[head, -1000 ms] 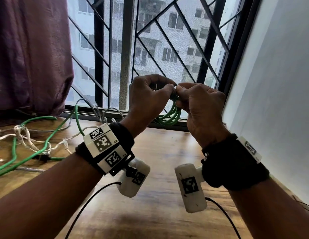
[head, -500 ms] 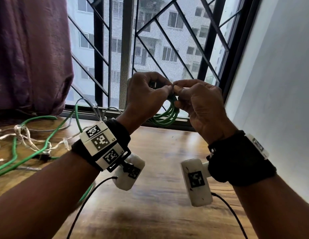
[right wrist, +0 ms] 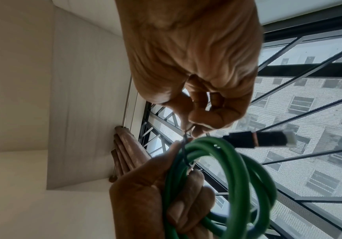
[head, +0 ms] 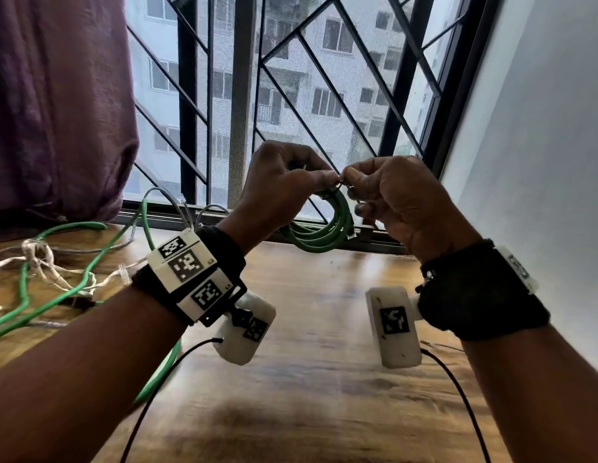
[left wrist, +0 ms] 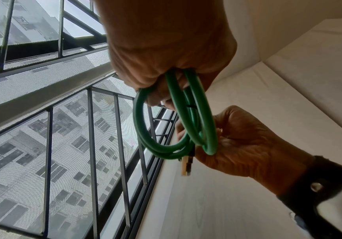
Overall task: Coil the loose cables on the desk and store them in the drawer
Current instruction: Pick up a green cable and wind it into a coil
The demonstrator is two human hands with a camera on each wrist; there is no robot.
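A green cable coil [head: 319, 235] [left wrist: 174, 129] [right wrist: 227, 177] hangs in the air in front of the window. My left hand [head: 319, 180] [left wrist: 166, 48] [right wrist: 166, 202] grips the top of its loops. My right hand [head: 357, 182] [right wrist: 196, 113] [left wrist: 237, 140] is right beside it, thumb and forefinger pinching a thin dark tie [right wrist: 184, 145] that runs round the bundle. The cable's black plug [right wrist: 258, 141] [left wrist: 186, 166] sticks out of the coil's right side. No drawer is in view.
Loose green cable [head: 57, 295], white cable [head: 47, 265] and grey cable [head: 177, 202] lie tangled on the left of the wooden desk [head: 324, 379]. A barred window [head: 291, 95] is behind, a purple curtain [head: 57, 95] at left and a white wall [head: 541, 162] at right.
Both hands have stayed together at the coil's top and shifted only slightly. The right fingertips have worked at the tie, while the left hand's grip on the loops is unchanged.
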